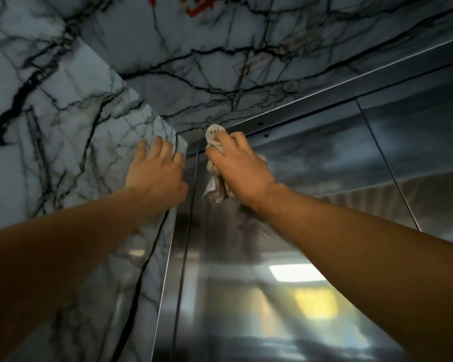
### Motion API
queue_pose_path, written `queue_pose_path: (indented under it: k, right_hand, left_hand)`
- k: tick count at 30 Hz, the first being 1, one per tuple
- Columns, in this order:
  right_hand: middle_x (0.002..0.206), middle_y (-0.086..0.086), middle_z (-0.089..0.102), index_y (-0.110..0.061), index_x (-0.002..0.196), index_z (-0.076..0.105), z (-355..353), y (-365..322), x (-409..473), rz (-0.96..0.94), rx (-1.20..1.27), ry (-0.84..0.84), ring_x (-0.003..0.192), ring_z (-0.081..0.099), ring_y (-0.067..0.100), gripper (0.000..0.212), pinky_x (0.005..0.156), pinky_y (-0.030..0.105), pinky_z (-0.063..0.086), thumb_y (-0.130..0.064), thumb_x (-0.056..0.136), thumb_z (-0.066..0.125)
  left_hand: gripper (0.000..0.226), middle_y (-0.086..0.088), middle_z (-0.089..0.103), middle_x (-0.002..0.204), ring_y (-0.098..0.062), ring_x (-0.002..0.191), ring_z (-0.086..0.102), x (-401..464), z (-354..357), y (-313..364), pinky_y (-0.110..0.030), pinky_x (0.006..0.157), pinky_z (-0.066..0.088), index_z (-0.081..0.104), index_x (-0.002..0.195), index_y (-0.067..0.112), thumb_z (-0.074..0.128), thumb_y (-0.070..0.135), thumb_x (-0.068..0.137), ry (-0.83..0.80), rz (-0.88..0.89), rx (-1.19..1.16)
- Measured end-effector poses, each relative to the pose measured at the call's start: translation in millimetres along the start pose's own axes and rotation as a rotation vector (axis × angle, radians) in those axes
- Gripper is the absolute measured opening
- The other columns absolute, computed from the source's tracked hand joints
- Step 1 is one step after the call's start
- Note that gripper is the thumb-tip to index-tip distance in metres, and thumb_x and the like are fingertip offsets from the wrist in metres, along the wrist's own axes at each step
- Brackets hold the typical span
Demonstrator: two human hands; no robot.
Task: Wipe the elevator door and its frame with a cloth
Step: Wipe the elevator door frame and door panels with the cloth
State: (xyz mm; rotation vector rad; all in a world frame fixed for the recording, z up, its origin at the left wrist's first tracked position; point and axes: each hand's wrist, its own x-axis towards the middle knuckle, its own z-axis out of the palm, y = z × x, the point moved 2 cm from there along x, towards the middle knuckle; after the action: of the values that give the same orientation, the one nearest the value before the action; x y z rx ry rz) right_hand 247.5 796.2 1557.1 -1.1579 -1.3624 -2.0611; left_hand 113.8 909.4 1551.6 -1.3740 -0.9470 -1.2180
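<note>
At the top left corner of the door, the right hand grips a bunched grey cloth and presses it to the steel where the panel meets the frame above. The cloth's upper end pokes out past the fingers and touches the underside of the head rail; its lower tail hangs loose against the panel. The left hand lies flat, fingers spread and straight, on the edge of the marble wall just beside the side jamb, holding nothing; it looks like a brace for the upward reach.

How much is done is hard to read. The steel throws back ceiling lights and blurred streaks, and I cannot tell wiped metal from unwiped. With the cloth at the very top corner, my guess is that this is an early pass: the usual way is to start high and come down. If so, most of the job is left: the head rail running off to the right, the second panel past the seam, the left jamb down its length, and the lower part of both panels. The right jamb is out of view, so nothing can be said of it.
</note>
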Motion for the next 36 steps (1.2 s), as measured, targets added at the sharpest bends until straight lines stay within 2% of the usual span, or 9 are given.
queue_pose_path:
  k: [4,9,14,18,23,26,28,33,36]
  right_hand:
    - [0.142,0.005,0.032,-0.014,0.124,0.054,26,7,6,0.007,0.044,0.02,0.124,0.032,0.028,0.034,0.089,0.039,0.046,-0.02,0.091,0.053]
    - [0.146,0.006,0.03,-0.015,0.134,0.049,68,14,27,-0.011,0.058,0.037,0.131,0.027,0.027,0.04,0.094,0.041,0.046,-0.018,0.094,0.047]
    - [0.149,0.009,0.028,-0.013,0.136,0.047,94,7,60,-0.049,0.042,0.064,0.133,0.026,0.029,0.042,0.104,0.042,0.039,-0.014,0.094,0.048]
    - [0.149,0.01,0.028,-0.012,0.135,0.049,104,4,90,-0.028,0.082,0.03,0.132,0.028,0.028,0.041,0.107,0.04,0.035,-0.012,0.095,0.046]
    - [0.154,0.014,0.024,-0.006,0.147,0.032,127,7,123,0.067,0.171,-0.113,0.139,0.024,0.03,0.056,0.114,0.04,0.027,-0.011,0.094,0.051]
    - [0.151,0.011,0.032,-0.006,0.144,0.038,143,10,131,0.023,0.041,-0.135,0.135,0.032,0.029,0.061,0.112,0.038,0.029,-0.019,0.089,0.061]
    - [0.148,0.009,0.037,-0.011,0.141,0.042,157,10,130,0.039,0.003,-0.16,0.132,0.037,0.027,0.061,0.11,0.036,0.033,-0.024,0.086,0.066]
    - [0.139,0.01,0.044,-0.013,0.131,0.051,191,5,127,0.123,0.076,-0.212,0.127,0.041,0.03,0.044,0.104,0.044,0.041,-0.024,0.089,0.056]
    - [0.123,0.012,0.055,-0.013,0.116,0.059,195,7,134,0.143,0.075,-0.274,0.113,0.051,0.032,0.033,0.093,0.049,0.048,-0.024,0.086,0.055]
  left_hand:
    - [0.065,-0.02,0.043,0.144,-0.039,0.142,0.027,9,16,4,-0.059,0.116,0.022,0.051,0.132,0.011,0.049,0.053,0.082,0.013,-0.031,0.073]
    - [0.078,-0.019,0.021,0.161,-0.039,0.151,0.007,30,41,18,-0.059,0.121,0.009,0.03,0.151,0.014,0.04,0.058,0.087,-0.073,-0.133,0.119]
    - [0.081,-0.018,0.016,0.163,-0.037,0.152,0.004,51,55,14,-0.059,0.121,0.009,0.027,0.153,0.009,0.034,0.059,0.09,-0.065,-0.119,0.216]
    - [0.081,-0.017,0.016,0.164,-0.034,0.153,0.004,69,63,6,-0.058,0.122,0.007,0.023,0.155,0.005,0.028,0.058,0.095,-0.046,-0.158,0.158]
    - [0.075,-0.018,0.028,0.159,-0.04,0.148,0.019,71,81,-8,-0.059,0.12,0.013,0.03,0.153,0.004,0.025,0.055,0.098,-0.035,-0.111,0.252]
    - [0.076,-0.019,0.034,0.154,-0.045,0.14,0.03,85,75,1,-0.059,0.115,0.022,0.036,0.15,0.007,0.029,0.06,0.097,-0.074,-0.099,0.316]
    - [0.075,-0.019,0.03,0.157,-0.046,0.142,0.027,92,73,6,-0.06,0.116,0.02,0.034,0.152,0.009,0.033,0.06,0.097,-0.113,-0.124,0.305]
    - [0.071,-0.024,0.017,0.163,-0.049,0.149,0.011,87,93,14,-0.065,0.119,0.005,0.019,0.156,0.004,0.019,0.05,0.103,-0.067,-0.149,0.365]
    - [0.069,-0.025,0.014,0.163,-0.051,0.148,0.013,99,91,24,-0.069,0.117,0.008,0.017,0.157,0.007,0.024,0.049,0.103,-0.131,-0.183,0.389]
